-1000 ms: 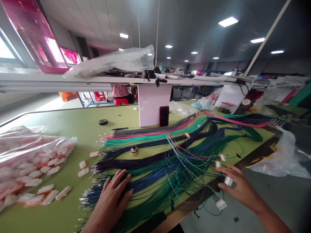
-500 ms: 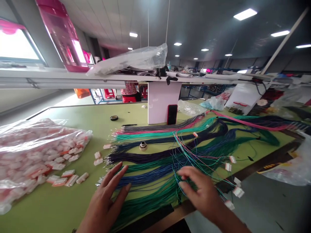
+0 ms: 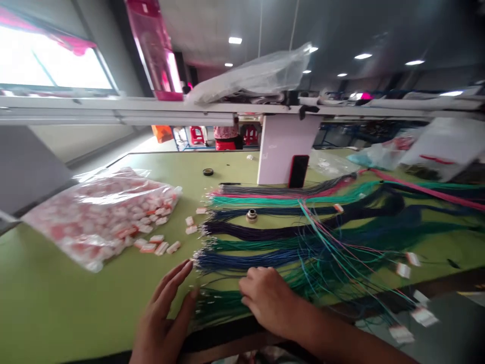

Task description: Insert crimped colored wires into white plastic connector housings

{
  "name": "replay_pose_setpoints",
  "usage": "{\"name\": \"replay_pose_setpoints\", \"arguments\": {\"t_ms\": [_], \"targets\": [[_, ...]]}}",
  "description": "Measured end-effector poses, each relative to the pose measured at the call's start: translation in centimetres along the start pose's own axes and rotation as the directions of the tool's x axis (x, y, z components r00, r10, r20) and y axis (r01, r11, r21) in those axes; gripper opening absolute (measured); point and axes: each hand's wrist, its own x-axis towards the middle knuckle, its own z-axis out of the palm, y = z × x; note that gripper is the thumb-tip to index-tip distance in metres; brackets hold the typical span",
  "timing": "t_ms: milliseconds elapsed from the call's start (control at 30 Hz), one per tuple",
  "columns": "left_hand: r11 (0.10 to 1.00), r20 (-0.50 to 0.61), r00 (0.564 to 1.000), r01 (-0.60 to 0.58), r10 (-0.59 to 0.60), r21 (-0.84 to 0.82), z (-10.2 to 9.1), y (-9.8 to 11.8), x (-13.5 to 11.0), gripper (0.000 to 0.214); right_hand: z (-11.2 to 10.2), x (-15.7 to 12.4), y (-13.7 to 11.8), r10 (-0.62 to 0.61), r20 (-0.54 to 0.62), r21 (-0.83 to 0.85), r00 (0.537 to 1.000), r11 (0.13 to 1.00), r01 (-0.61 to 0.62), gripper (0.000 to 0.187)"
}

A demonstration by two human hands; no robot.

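My left hand (image 3: 166, 308) is at the near edge of the table, fingers stretched out and thumb apart, holding nothing. Its fingertips are beside the terminal ends of the blue wires (image 3: 235, 261) and the nearest dark green wires (image 3: 220, 303). Over those green wires, my right hand (image 3: 267, 298) has its fingers curled in; whatever they may grip is hidden. Bundles of dark purple wires (image 3: 250, 232), turquoise wires (image 3: 257, 200) and grey wires (image 3: 261, 190) lie farther back. Thin wires with white connectors (image 3: 424, 316) spread rightward across the bundles and over the table edge.
A clear bag of white and orange connectors (image 3: 102, 212) lies on the left, with loose connectors (image 3: 161, 247) beside it. A small round metal part (image 3: 251, 216) sits among the bundles. Behind are black tape (image 3: 208, 172), a phone (image 3: 298, 171) against a white panel, and a shelf (image 3: 159, 107).
The view has turned left, so the table's things appear farther right. My right hand has come closer to my left, and its fingers have curled in. My left hand stays spread.
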Motion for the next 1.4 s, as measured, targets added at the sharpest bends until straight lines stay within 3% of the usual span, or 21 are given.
{"name": "replay_pose_setpoints", "arguments": {"t_ms": [133,300,533,767,867,1000,1067,1233,1333,1400], "targets": [[0.999,-0.060,0.998,0.013,-0.011,0.031,-0.8,-0.5,-0.9,0.041,0.6,0.2,0.7,-0.020,-0.045,0.173,0.999,0.985,0.027,0.012],[0.997,-0.123,0.990,0.079,-0.075,0.022,-1.7,-1.7,-1.6,0.038,-0.5,0.0,1.2,0.070,-0.118,0.432,0.991,0.902,-0.012,0.014],[0.975,-0.095,0.975,0.193,-0.203,-0.106,-2.3,-2.0,-1.1,0.037,-1.5,-0.1,1.2,0.082,-0.112,0.494,0.990,0.869,-0.016,0.016],[0.978,-0.107,0.974,0.193,-0.200,-0.074,-3.1,-2.7,-0.4,0.039,-1.5,-0.2,0.6,0.108,-0.043,0.585,0.993,0.809,-0.063,0.013],[0.981,-0.074,0.979,0.194,-0.191,0.031,-3.7,-3.8,0.6,0.043,-2.0,0.0,-0.2,0.070,0.015,0.649,0.997,0.758,-0.063,0.003],[0.948,-0.045,0.996,0.084,-0.073,0.306,-4.4,-5.3,3.4,0.042,-2.9,0.6,-2.0,-0.036,-0.004,0.667,0.999,0.745,0.030,0.008],[0.929,-0.003,0.999,0.051,-0.053,0.366,-4.4,-5.7,5.1,0.039,-3.3,0.8,-3.0,-0.070,-0.022,0.684,0.997,0.726,0.066,0.008],[0.948,0.074,0.996,0.031,-0.057,0.316,-3.0,-6.0,8.4,0.025,-3.5,1.2,-4.6,-0.118,-0.061,0.716,0.991,0.687,0.126,0.009],[0.973,0.090,0.993,0.060,-0.081,0.224,-2.2,-5.8,9.3,0.011,-3.1,1.5,-4.8,-0.113,-0.061,0.742,0.992,0.660,0.120,0.011],[0.987,0.088,0.991,0.092,-0.104,0.134,-2.1,-5.3,9.3,0.015,-2.8,1.7,-4.8,-0.079,-0.045,0.776,0.996,0.625,0.085,0.011]]}}
